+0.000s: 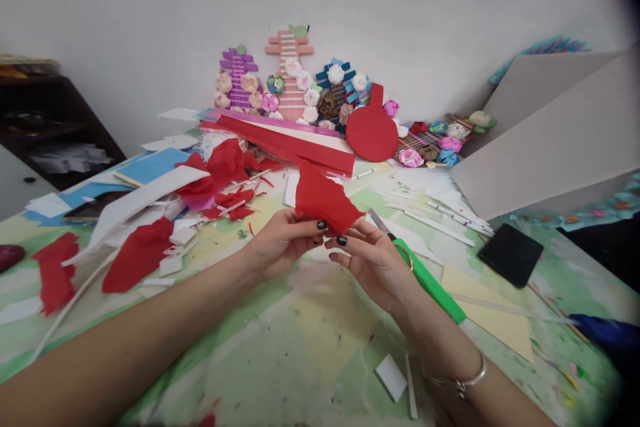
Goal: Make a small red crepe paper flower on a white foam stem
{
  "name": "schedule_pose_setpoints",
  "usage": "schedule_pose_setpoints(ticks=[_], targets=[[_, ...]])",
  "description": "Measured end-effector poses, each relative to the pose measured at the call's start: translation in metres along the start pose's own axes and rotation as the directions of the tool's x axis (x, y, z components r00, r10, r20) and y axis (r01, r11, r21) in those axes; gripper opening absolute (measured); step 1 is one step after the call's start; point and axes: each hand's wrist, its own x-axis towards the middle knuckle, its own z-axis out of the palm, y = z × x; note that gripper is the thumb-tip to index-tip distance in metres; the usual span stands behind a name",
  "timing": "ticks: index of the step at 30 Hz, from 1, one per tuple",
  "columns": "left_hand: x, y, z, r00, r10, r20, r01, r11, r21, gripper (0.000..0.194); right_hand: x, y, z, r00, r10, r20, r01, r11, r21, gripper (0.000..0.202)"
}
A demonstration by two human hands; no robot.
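Note:
A torn piece of red crepe paper (325,197) is held up above the table between both hands. My left hand (285,240) pinches its lower left edge between thumb and fingers. My right hand (375,260) grips its lower right edge, with the fingers partly behind the paper. Close by my right hand lies a utility knife with a green handle (430,280), partly hidden by that hand. Behind the paper, a flat red cardboard disc with a tab (373,130) leans among paper flowers.
Crumpled red crepe paper (225,167), white strips and blue sheets (157,167) crowd the left. Decorated stick pieces (289,73) stand against the wall. A large grey board (545,127) rises at right, near a black flat object (510,255) and yellow paper (490,313).

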Motion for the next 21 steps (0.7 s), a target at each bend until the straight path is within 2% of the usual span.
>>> schedule_pose_setpoints(ticks=[5,14,19,21], targets=[[0.001,-0.002,-0.002,0.995,0.022,-0.095,-0.018,0.999,0.045,0.011,0.000,0.010,-0.003,0.992,-0.109,-0.070,0.093,0.975,-0.203,0.018],[-0.002,-0.005,0.003,0.994,0.024,-0.109,-0.015,0.997,0.081,0.018,0.000,0.015,-0.001,0.985,-0.134,-0.106,0.102,0.960,-0.261,0.017],[-0.001,-0.006,0.002,0.988,0.079,-0.134,-0.060,0.988,0.140,0.015,0.001,0.016,-0.002,0.987,-0.130,-0.098,0.097,0.953,-0.287,0.018],[0.000,-0.006,0.000,0.983,0.090,-0.162,-0.064,0.985,0.161,0.015,0.002,0.011,-0.003,0.982,-0.141,-0.128,0.096,0.947,-0.307,0.020]])
